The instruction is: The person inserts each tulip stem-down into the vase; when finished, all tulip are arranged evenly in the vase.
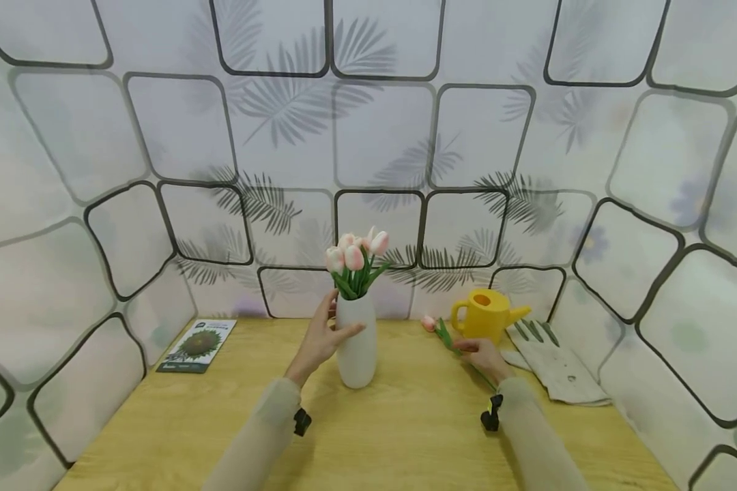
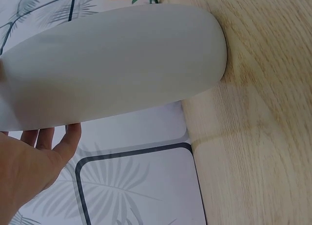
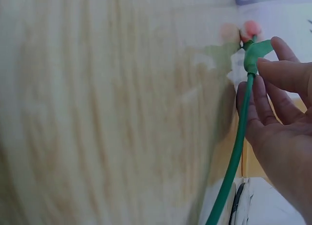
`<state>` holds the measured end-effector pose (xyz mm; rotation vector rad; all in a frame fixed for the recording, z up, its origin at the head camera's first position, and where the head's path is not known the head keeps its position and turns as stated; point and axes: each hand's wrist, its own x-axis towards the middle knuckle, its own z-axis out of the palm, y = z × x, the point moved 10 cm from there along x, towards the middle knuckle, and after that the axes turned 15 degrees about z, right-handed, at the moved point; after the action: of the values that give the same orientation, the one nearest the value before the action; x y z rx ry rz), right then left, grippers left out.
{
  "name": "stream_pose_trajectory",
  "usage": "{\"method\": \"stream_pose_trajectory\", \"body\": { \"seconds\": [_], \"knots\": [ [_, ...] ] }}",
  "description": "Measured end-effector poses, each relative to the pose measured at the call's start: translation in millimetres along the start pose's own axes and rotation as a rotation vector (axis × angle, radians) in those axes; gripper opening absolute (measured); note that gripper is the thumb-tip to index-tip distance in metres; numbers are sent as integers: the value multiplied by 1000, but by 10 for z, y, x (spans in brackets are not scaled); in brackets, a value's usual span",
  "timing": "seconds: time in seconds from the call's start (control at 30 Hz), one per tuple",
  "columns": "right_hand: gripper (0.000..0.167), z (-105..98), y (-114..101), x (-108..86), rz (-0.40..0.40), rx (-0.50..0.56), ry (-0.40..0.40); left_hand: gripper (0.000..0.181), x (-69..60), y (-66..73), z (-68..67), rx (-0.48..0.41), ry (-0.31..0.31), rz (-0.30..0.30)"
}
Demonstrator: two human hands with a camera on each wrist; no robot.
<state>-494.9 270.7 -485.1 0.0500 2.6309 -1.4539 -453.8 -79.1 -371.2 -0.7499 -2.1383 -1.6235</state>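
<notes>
A tall white vase [image 1: 357, 344] stands upright on the table, with several pink-and-white tulips [image 1: 353, 258] and green leaves rising from its mouth. My left hand [image 1: 321, 339] holds the vase from its left side, thumb across the front and fingers partly hidden behind it. In the left wrist view, fingertips touch the smooth vase wall [image 2: 126, 64]. Over on the right, my right hand [image 1: 484, 357] pinches a single tulip [image 1: 444, 334] by its green stem. The right wrist view shows that stem [image 3: 239, 137] between thumb and fingers, just below a leaf, with the pink bloom [image 3: 251, 28] pointing away.
A yellow watering can [image 1: 491, 312] stands behind my right hand, its spout to the right. Pale gardening gloves [image 1: 561, 372] lie at the table's right side. A packet with a sunflower picture [image 1: 198, 346] lies at the left. Patterned walls [image 1: 381, 136] enclose the wooden table [image 1: 381, 436].
</notes>
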Motion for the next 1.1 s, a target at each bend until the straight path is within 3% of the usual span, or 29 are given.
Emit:
{"method": "stream_pose_trajectory", "body": {
  "seconds": [0.43, 0.67, 0.8, 1.0, 1.1],
  "knots": [
    [37, 75, 61, 27, -6, -51, 14, 88, -16, -40, -8, 15, -1, 6],
    [38, 124, -9, -14, -40, -46, -100, 90, -16, -40, -7, 7, -3, 11],
    [38, 171, -35, -40, -39, 3, -184, 89, -4, -43, -3, -1, -5, 9],
    [38, 190, -67, -55, -23, 125, -224, 90, -3, -36, 8, -7, -13, -13],
    [38, 193, -136, -84, -34, 168, -242, 89, -23, 72, 6, 0, -25, -28]
  ]
}}
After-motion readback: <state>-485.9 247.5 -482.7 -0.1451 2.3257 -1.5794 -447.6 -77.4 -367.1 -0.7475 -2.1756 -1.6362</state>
